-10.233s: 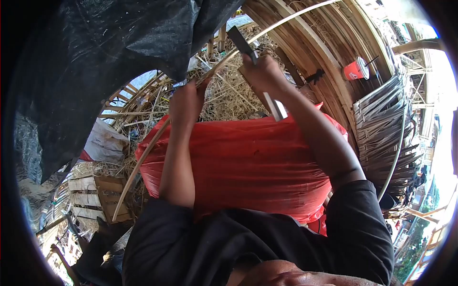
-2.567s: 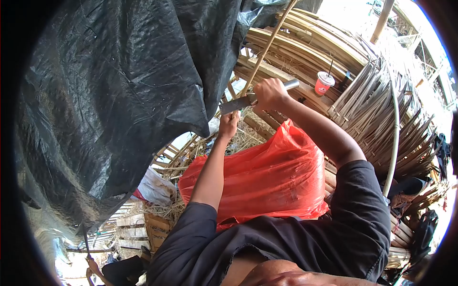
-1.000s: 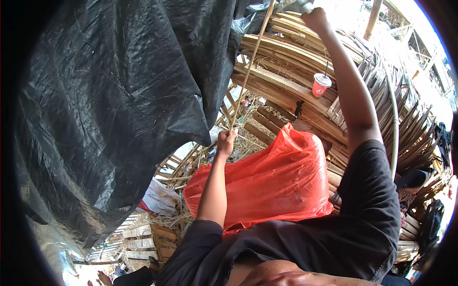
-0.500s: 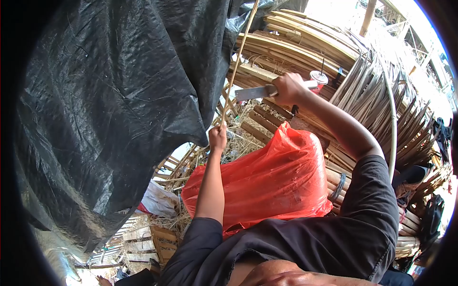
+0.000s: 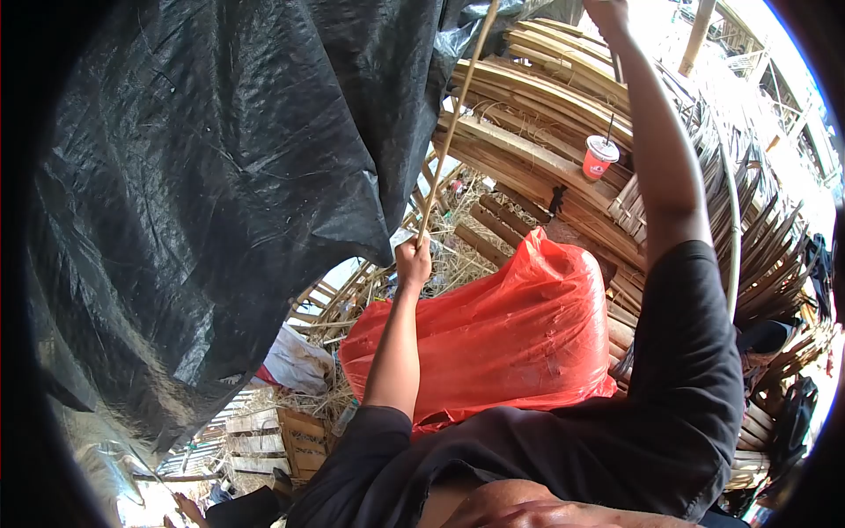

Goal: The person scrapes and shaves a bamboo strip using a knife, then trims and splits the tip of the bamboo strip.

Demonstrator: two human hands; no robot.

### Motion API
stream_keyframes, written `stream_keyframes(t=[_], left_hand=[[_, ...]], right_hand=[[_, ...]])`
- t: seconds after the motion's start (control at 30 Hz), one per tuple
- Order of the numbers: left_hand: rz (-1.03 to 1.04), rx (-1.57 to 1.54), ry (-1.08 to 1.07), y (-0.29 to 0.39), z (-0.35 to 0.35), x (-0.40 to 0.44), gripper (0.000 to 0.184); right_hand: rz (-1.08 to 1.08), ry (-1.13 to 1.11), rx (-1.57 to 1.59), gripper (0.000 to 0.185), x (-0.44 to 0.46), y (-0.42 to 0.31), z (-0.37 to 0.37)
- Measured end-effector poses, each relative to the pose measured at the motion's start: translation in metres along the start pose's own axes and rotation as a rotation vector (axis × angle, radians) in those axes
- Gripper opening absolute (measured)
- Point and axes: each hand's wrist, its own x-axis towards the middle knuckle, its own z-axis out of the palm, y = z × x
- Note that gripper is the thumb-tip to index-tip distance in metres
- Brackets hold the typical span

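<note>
My left hand (image 5: 413, 261) is closed around the lower end of a thin bamboo stick (image 5: 455, 123), which rises at a slant to the top edge. Raised high, my right hand (image 5: 607, 14) is partly cut off by the top edge; its fingers look closed. The blade of the machete it held a moment ago is out of view; only a thin strip, perhaps its handle end, shows beside the wrist. A bulky red plastic-wrapped bundle (image 5: 493, 334) sits in front of my body, beneath both arms.
Black plastic sheeting (image 5: 220, 176) hangs across the left side. Split bamboo strips (image 5: 528, 141) are stacked ahead, with a lidded red drink cup (image 5: 600, 158) on them. Dried palm fronds (image 5: 766, 211) lie at right. Part of another person (image 5: 242, 510) shows at lower left.
My right hand has swung upward with the machete, from beside the stick to the top edge, uncovering the cup. My left hand still grips the stick; the view has shifted slightly.
</note>
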Motion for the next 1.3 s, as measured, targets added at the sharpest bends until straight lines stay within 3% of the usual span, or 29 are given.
stream_keyframes(t=[0.03,0.1,0.17,0.2,0.23,0.3,0.33,0.37,0.43,0.53,0.57,0.63,0.7,0.77,0.83,0.9,1.03,1.07,1.1,1.17,1.2,1.23,1.3], left_hand=[[-0.006,-0.003,-0.004,-0.001,-0.002,0.003,0.043],[-0.038,0.022,0.009,-0.002,-0.004,0.010,0.040],[-0.017,0.038,0.049,-0.003,-0.004,0.017,0.040],[-0.030,0.031,0.028,-0.001,-0.005,0.018,0.040],[-0.050,0.049,0.032,-0.001,-0.004,0.017,0.041],[-0.043,0.039,-0.018,0.002,-0.004,0.013,0.042],[-0.052,0.028,-0.042,0.006,-0.003,0.011,0.042],[-0.030,0.032,-0.024,0.007,-0.001,0.008,0.041],[0.017,0.046,0.017,0.003,0.004,0.005,0.040],[0.013,0.102,0.060,0.001,0.000,0.008,0.037],[-0.011,0.120,0.061,0.002,-0.003,0.011,0.036],[-0.016,0.083,0.049,0.002,-0.004,0.013,0.038],[-0.025,0.038,0.006,0.002,-0.005,0.016,0.039],[0.006,0.059,-0.035,0.004,0.000,0.009,0.040],[0.019,0.052,-0.004,0.000,-0.003,0.013,0.041],[-0.016,0.051,0.013,-0.010,-0.007,0.016,0.042],[0.005,-0.028,-0.036,-0.013,-0.003,0.017,0.044],[0.012,-0.048,-0.037,-0.010,-0.002,0.014,0.045],[0.012,-0.048,-0.041,-0.005,-0.003,0.014,0.045],[0.009,-0.049,-0.051,0.004,-0.007,0.013,0.045],[-0.020,-0.061,-0.065,0.007,-0.010,0.014,0.046],[-0.001,-0.053,-0.072,0.005,-0.008,0.014,0.046],[0.036,-0.036,-0.085,0.002,-0.002,0.012,0.047]], right_hand=[[0.078,0.095,-0.002,0.057,-0.007,-0.014,-0.018],[-0.398,-0.017,-0.179,0.045,-0.089,-0.054,-0.057],[-0.428,-0.360,-0.136,0.031,-0.164,-0.079,-0.073],[-0.723,-0.302,-0.282,0.038,-0.200,-0.083,-0.072],[-0.527,-0.527,-0.353,0.039,-0.244,-0.112,-0.093],[-0.485,-0.789,-0.518,0.022,-0.279,-0.114,-0.079],[-0.488,-0.879,-0.589,0.029,-0.286,-0.115,-0.072],[-0.633,-0.768,-0.567,0.027,-0.292,-0.108,-0.062],[-0.709,-0.684,-0.562,0.025,-0.284,-0.098,-0.039],[-0.611,-0.699,-0.571,0.022,-0.263,-0.107,-0.030],[-0.442,-0.648,-0.428,0.023,-0.251,-0.104,-0.017],[-0.475,-0.562,-0.430,0.024,-0.243,-0.120,-0.025],[-0.468,-0.672,-0.281,0.027,-0.264,-0.118,-0.005],[-0.801,-0.827,-0.590,0.032,-0.291,-0.132,-0.010],[-0.656,-0.780,-0.531,0.031,-0.281,-0.132,0.000],[-0.291,-0.644,-0.360,0.030,-0.250,-0.138,-0.007],[-0.428,-0.705,-0.348,0.030,-0.269,-0.130,-0.004],[-0.692,-0.755,-0.505,0.023,-0.277,-0.124,0.006],[-0.787,-0.713,-0.621,0.023,-0.281,-0.127,0.000],[-0.660,-0.564,-0.464,0.024,-0.259,-0.124,-0.014],[-0.483,-0.405,-0.239,0.030,-0.245,-0.128,-0.022],[-0.260,-0.467,-0.283,0.035,-0.221,-0.139,-0.023],[-0.337,-0.469,-0.218,0.033,-0.238,-0.144,-0.036]])
